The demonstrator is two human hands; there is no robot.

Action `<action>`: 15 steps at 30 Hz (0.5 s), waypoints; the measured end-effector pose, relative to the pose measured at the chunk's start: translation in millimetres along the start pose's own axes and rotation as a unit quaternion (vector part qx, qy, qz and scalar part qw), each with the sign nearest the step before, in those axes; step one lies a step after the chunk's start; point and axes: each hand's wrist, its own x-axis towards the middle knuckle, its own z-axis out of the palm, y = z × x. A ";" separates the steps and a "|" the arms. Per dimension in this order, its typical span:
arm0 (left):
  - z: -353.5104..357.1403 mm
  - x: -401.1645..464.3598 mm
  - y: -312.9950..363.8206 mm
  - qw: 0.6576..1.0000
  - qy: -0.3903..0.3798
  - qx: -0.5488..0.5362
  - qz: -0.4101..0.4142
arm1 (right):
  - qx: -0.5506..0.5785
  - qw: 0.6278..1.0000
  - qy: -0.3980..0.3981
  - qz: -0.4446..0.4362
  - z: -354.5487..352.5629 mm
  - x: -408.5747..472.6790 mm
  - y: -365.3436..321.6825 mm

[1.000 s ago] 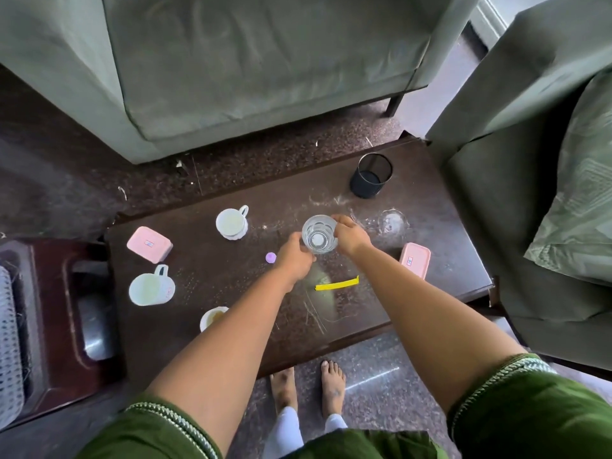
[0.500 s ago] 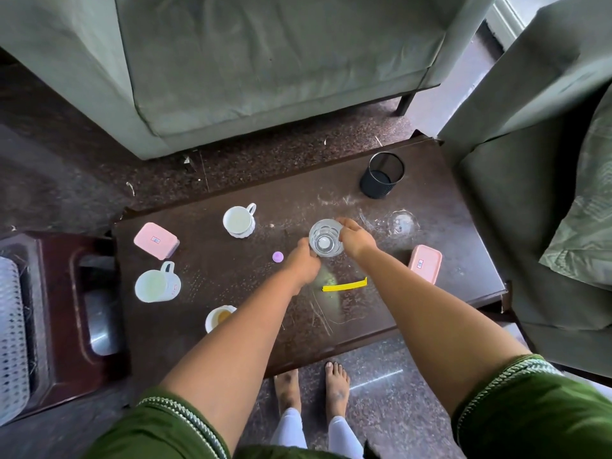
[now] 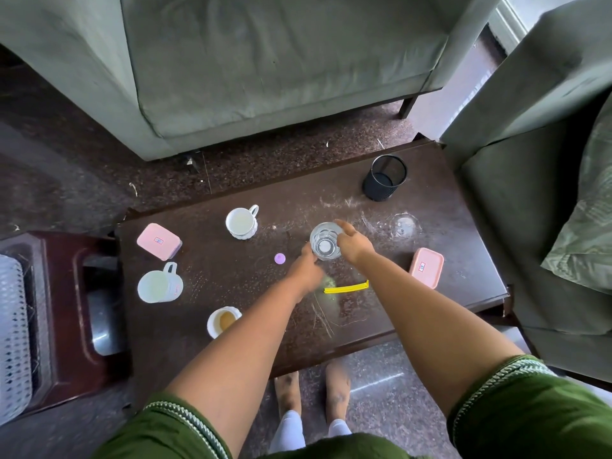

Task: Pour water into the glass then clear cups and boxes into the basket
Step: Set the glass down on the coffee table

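At the middle of the dark table (image 3: 463, 286), both hands close around a clear round vessel (image 3: 326, 241); from above it looks like an uncapped water bottle. My left hand (image 3: 306, 270) grips its lower left side. My right hand (image 3: 352, 241) holds its right side, fingers over the top edge. A purple cap (image 3: 280, 258) lies just to the left. An empty clear glass (image 3: 405, 226) stands to the right. Around them are two pink boxes (image 3: 159, 241) (image 3: 427, 266), a white cup (image 3: 241, 222), a pale mug (image 3: 159, 285) and a cup holding brown liquid (image 3: 224, 321).
A white perforated basket (image 3: 13, 332) sits at the far left on a dark red stool (image 3: 66, 376). A black mesh cup (image 3: 384, 177) stands at the table's back right. A yellow strip (image 3: 346, 288) lies near my hands. Green sofas (image 3: 265, 61) border the back and right.
Both hands have stayed on the clear vessel in almost the same spot on the table. The view has drifted slightly.
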 end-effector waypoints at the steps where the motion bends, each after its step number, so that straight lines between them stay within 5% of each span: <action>1: -0.4 -0.9 0.4 1.000 0.001 0.002 0.001 | -0.015 1.000 -0.003 -0.008 0.4 -1.4 0.6; 15: -14.7 -19.9 4.5 0.999 0.012 0.038 0.013 | -0.043 0.999 0.013 -0.003 -5.3 -23.4 -2.1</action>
